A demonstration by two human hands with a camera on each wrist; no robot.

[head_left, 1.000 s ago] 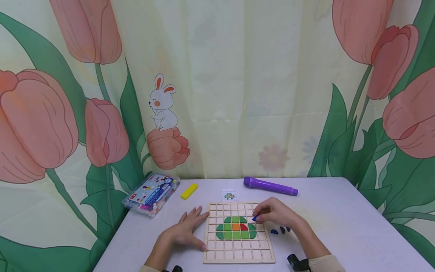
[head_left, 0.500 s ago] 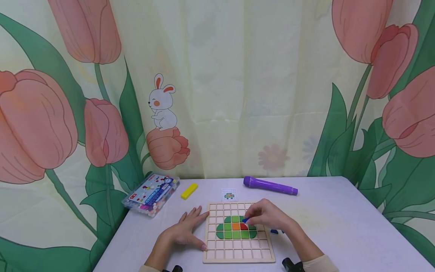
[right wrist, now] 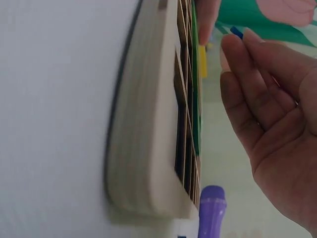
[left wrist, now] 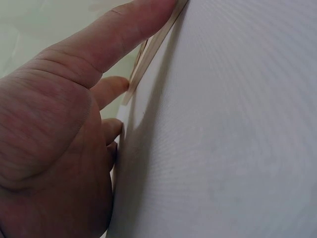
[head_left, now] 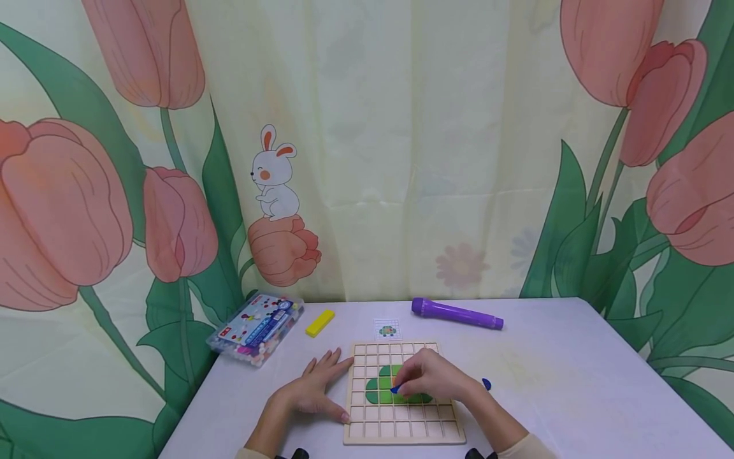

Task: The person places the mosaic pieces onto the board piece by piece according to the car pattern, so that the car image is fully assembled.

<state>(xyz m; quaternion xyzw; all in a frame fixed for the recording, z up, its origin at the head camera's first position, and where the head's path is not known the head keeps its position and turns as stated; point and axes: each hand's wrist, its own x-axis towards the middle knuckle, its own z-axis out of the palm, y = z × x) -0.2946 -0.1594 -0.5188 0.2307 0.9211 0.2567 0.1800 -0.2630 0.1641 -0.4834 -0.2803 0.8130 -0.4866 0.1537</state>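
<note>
My right hand (head_left: 432, 377) pinches a small blue piece (head_left: 395, 389) between thumb and fingertips, over the middle of a wooden grid board (head_left: 373, 431). The same blue piece (right wrist: 237, 32) shows as a thin edge in the right wrist view, raised off the grid. Green tiles (head_left: 385, 396) fill part of the grid, and my right hand covers some of the pattern. Along the board's left side lies my left hand (head_left: 312, 386), fingers spread, thumb and index finger touching the frame. In the left wrist view the thumb (left wrist: 114, 37) presses that wooden edge.
Right of the board, a loose blue piece (head_left: 487, 384) lies on the white table (head_left: 550, 376). Behind stand a small pattern card (head_left: 387, 329), a yellow bar (head_left: 320, 323) and a purple microphone-shaped toy (head_left: 457, 313). A clear plastic box (head_left: 255, 328) of parts sits back left.
My right hand has carried the blue piece leftward and nearer to me, from the grid's right side to over the pattern's middle. My left hand stays in place.
</note>
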